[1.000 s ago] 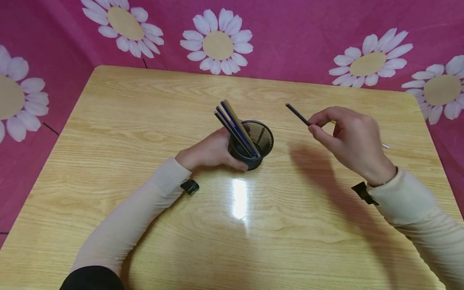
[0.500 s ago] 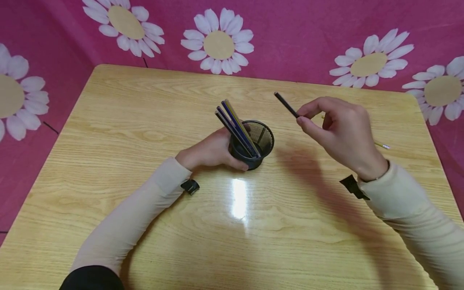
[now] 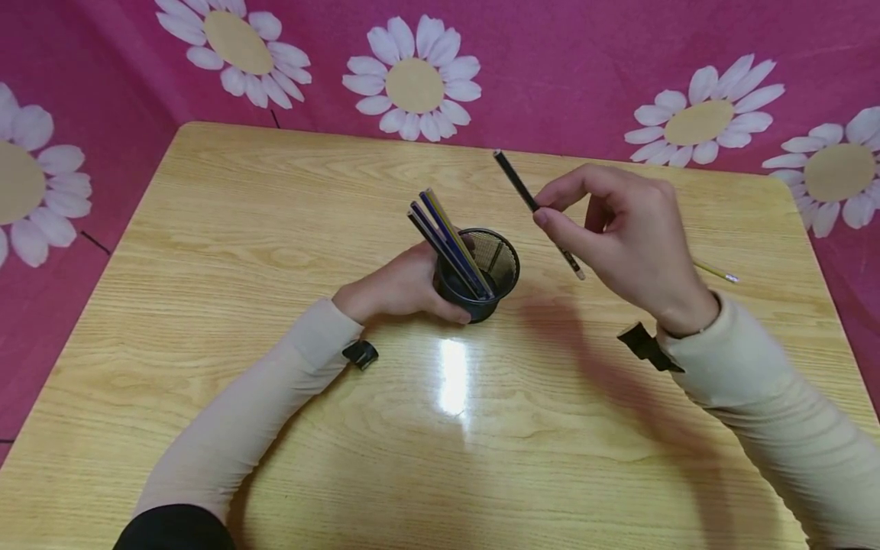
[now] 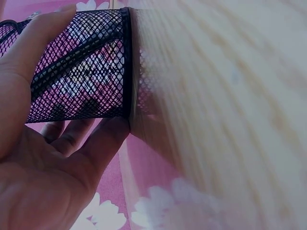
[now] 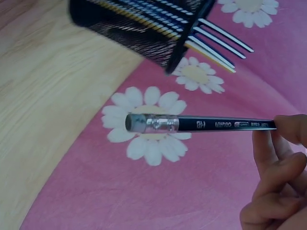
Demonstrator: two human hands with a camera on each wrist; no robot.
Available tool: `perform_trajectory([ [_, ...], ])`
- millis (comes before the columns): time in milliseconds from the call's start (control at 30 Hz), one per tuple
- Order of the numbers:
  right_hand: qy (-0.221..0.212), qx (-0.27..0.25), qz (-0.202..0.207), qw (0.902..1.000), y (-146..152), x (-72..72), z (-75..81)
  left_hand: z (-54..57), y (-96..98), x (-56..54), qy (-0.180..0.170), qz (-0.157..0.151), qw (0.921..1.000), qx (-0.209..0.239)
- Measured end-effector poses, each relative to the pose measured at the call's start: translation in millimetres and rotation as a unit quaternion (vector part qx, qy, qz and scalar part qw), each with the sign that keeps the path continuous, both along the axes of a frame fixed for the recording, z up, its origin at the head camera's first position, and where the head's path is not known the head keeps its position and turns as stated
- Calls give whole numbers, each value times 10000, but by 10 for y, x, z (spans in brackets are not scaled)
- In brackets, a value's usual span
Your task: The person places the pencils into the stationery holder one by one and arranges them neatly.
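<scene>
A black mesh pencil cup [image 3: 505, 263] stands on the table with several pencils [image 3: 448, 243] leaning to the left in it. My left hand [image 3: 402, 284] holds the cup round its side; in the left wrist view the thumb lies along the mesh wall [image 4: 91, 72] and the fingers are on the opposite side. Above the table, right of the cup, my right hand [image 3: 622, 237] pinches a black pencil [image 3: 512, 174] between thumb and fingertips. It is tilted, its eraser end [image 5: 152, 123] low and pointing toward the cup's side.
A yellow pencil [image 3: 716, 270] with a white eraser lies on the wooden table [image 3: 309, 206], partly hidden behind the right hand. A pink cloth [image 3: 536, 69] with daisies hangs behind the table. Black straps sit at both wrists.
My right hand has moved left and upward with the black pencil, which now stands steeper and shows its eraser end. More of the yellow pencil is uncovered. The left hand and cup stay put.
</scene>
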State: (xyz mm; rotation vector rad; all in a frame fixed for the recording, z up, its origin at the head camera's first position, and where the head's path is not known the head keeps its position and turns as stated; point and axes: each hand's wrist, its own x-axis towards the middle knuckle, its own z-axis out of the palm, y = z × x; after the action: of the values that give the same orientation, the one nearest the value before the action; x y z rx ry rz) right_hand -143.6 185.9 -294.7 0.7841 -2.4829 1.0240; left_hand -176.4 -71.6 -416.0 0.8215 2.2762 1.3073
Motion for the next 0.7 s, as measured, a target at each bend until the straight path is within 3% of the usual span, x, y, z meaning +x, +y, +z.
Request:
perform_trajectory([
  [400, -99, -695, 319, 9970, -265, -12, 155, -4, -3, -5, -21, 0, 10000, 36],
  [700, -43, -995, 696, 9926, -466, -88, 102, -17, -3, -12, 44, -61, 10000, 21],
])
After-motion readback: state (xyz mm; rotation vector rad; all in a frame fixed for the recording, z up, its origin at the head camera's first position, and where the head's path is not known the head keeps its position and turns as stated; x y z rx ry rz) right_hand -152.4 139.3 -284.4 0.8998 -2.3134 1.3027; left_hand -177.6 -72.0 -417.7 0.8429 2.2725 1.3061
